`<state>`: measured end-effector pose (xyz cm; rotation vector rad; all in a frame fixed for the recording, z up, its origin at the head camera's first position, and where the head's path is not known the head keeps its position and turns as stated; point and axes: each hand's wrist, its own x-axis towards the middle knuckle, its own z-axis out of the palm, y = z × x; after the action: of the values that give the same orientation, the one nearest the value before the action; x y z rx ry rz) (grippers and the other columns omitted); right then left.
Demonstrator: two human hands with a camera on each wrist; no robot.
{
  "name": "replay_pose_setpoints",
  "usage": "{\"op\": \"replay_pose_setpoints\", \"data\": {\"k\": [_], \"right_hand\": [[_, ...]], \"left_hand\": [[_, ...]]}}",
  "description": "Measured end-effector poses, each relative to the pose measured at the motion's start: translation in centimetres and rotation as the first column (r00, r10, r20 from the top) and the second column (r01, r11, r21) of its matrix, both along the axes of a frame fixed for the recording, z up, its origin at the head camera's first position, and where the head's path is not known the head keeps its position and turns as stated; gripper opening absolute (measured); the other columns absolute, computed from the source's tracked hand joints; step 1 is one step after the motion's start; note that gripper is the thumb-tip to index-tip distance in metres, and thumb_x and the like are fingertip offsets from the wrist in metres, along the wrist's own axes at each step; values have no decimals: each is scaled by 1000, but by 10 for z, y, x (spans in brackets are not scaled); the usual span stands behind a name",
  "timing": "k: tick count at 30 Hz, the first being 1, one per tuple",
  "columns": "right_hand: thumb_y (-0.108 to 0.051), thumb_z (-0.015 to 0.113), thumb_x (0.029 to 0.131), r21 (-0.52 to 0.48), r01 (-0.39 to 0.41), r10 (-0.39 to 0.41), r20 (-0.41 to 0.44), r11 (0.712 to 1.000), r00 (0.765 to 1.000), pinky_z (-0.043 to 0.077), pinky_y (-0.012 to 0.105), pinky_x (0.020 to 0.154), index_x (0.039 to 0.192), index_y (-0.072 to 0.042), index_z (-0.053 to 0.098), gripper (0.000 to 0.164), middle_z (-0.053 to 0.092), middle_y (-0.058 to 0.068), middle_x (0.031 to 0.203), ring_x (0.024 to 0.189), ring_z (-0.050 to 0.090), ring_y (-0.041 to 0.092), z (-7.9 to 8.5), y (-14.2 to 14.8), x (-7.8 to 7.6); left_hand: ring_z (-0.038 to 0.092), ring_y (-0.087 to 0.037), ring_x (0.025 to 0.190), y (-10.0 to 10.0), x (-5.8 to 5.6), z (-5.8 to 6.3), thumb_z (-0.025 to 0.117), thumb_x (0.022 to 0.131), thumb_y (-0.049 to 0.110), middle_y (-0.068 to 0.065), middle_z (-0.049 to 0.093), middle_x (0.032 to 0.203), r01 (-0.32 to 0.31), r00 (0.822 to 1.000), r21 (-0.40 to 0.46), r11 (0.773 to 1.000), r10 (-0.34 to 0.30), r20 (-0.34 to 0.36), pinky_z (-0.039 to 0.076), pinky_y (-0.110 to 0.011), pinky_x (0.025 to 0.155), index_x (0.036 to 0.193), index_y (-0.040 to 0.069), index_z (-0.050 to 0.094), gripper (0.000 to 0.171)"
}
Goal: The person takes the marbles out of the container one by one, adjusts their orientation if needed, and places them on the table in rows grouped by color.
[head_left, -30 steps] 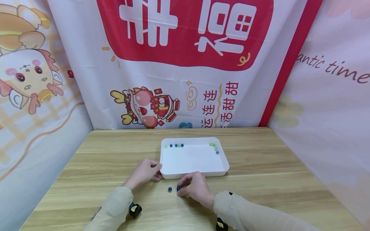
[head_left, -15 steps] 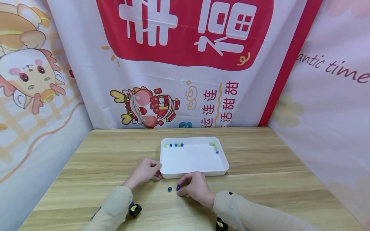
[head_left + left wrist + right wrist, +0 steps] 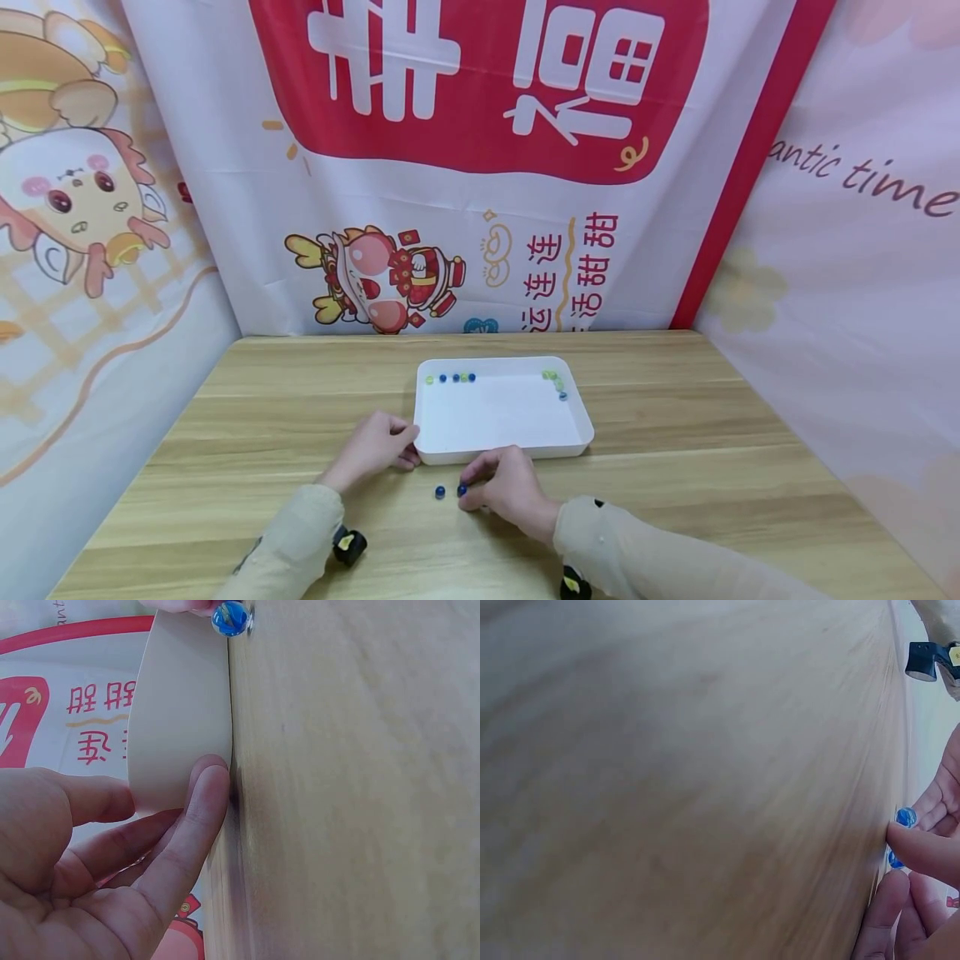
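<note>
In the head view, a shallow white tray point(image 3: 517, 417) sits on the wooden table. My left hand point(image 3: 378, 446) holds its near left corner; in the left wrist view the fingers point(image 3: 206, 799) lie against the outer wall and rim. My right hand point(image 3: 510, 492) is in front of the tray, pinching a dark blue marble point(image 3: 462, 490) between thumb and fingers, low at the table. Just left of it rests another blue marble point(image 3: 440, 492). The right wrist view shows the pinched marble point(image 3: 895, 859) partly hidden by the thumb.
Along the tray's back left lies a row of blue and yellow-green marbles point(image 3: 457, 378). More yellow-green marbles point(image 3: 553, 376) and one blue marble point(image 3: 563, 396) sit at its right corner. Printed cloth point(image 3: 480, 183) hangs behind the table point(image 3: 675, 467).
</note>
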<state>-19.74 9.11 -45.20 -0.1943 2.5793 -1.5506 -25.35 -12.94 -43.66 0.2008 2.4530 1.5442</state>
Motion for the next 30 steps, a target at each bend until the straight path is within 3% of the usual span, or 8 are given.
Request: {"op": "replay_pose_setpoints", "data": {"k": [7, 12, 19, 24, 30], "right_hand": [[-2, 92, 61, -2, 5, -5, 11, 1000, 1000, 52, 40, 83, 87, -10, 75, 32, 70, -3, 82, 83, 64, 19, 4, 4, 1], [-7, 93, 59, 0, 6, -6, 21, 1000, 1000, 45, 49, 95, 90, -10, 73, 38, 70, -2, 85, 85, 64, 18, 7, 8, 4], [-8, 93, 60, -43, 25, -24, 27, 999, 999, 57, 35, 67, 93, -6, 71, 40, 70, 3, 89, 72, 64, 18, 15, 12, 4], [-15, 93, 64, -15, 21, -21, 15, 1000, 1000, 53, 35, 74, 95, -7, 71, 39, 70, 4, 92, 79, 61, 19, 22, 16, 5], [-19, 90, 70, -53, 23, -25, -28, 998, 999, 55, 31, 61, 94, -4, 71, 34, 69, 3, 88, 72, 61, 17, 32, 19, 5]], "left_hand": [[69, -24, 69, -1, 0, 1, 55, 101, 9, -11, 69, 76, 8, 1000, -24, 1000, -8, -5, 61, -33, 64, 83, -1, 72, 26], [69, -24, 69, -1, 1, 0, 55, 101, 9, -11, 69, 76, 10, 1000, -19, 1000, -10, -11, 61, -34, 64, 83, -1, 72, 26], [69, -24, 68, -1, 0, -1, 55, 101, 9, -11, 69, 75, 4, 1000, -7, 1000, -4, -15, 61, -34, 64, 82, -2, 72, 27], [69, -24, 68, -2, 0, -2, 55, 100, 8, -11, 69, 75, 6, 1000, -7, 1000, -6, -19, 61, -34, 64, 82, -3, 71, 27], [69, -23, 68, -2, 0, -1, 55, 100, 9, -10, 69, 75, 6, 1000, -27, 1000, -7, -21, 61, -33, 63, 82, -1, 72, 27]]}}
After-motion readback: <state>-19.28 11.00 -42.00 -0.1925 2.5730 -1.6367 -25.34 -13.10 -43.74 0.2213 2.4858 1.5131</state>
